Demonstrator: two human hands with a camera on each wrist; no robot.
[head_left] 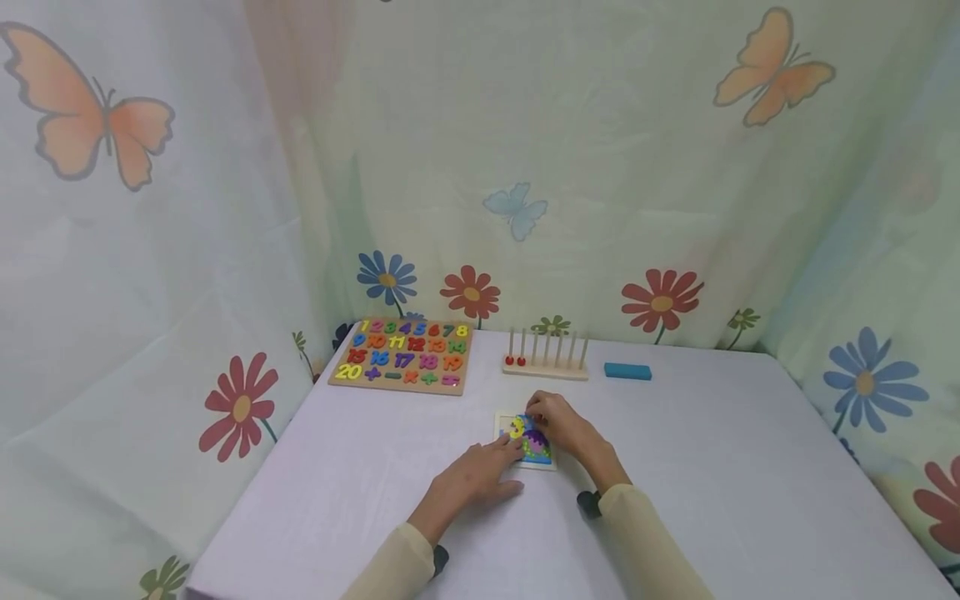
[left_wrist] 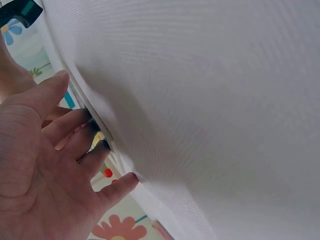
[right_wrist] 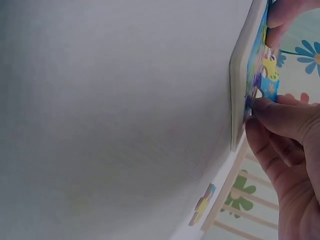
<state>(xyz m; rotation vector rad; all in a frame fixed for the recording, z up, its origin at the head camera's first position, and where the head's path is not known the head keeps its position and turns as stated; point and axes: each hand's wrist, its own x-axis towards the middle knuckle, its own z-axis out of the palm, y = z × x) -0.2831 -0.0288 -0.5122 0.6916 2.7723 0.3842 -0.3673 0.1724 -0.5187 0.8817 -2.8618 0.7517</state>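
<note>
A small picture puzzle [head_left: 536, 466] in a pale wooden frame lies on the table, with yellow, purple and blue pieces in it. My left hand [head_left: 474, 477] rests its outstretched fingertips on the puzzle's left side, its thumb apart from the frame. At the upper right of the puzzle is my right hand [head_left: 561, 423]. In the right wrist view, its thumb and fingers pinch a blue and yellow puzzle piece [right_wrist: 270, 88] tilted up from the board [right_wrist: 239, 100]. Another blue and yellow piece [right_wrist: 202, 205] lies on the table beyond the frame.
A number board [head_left: 397, 387] with colourful numerals lies at the back left. Behind the puzzle stands a wooden peg rack [head_left: 545, 372] with red beads on its left pegs. A blue block [head_left: 627, 372] sits to the rack's right. Flowered curtains [head_left: 600, 167] surround the table.
</note>
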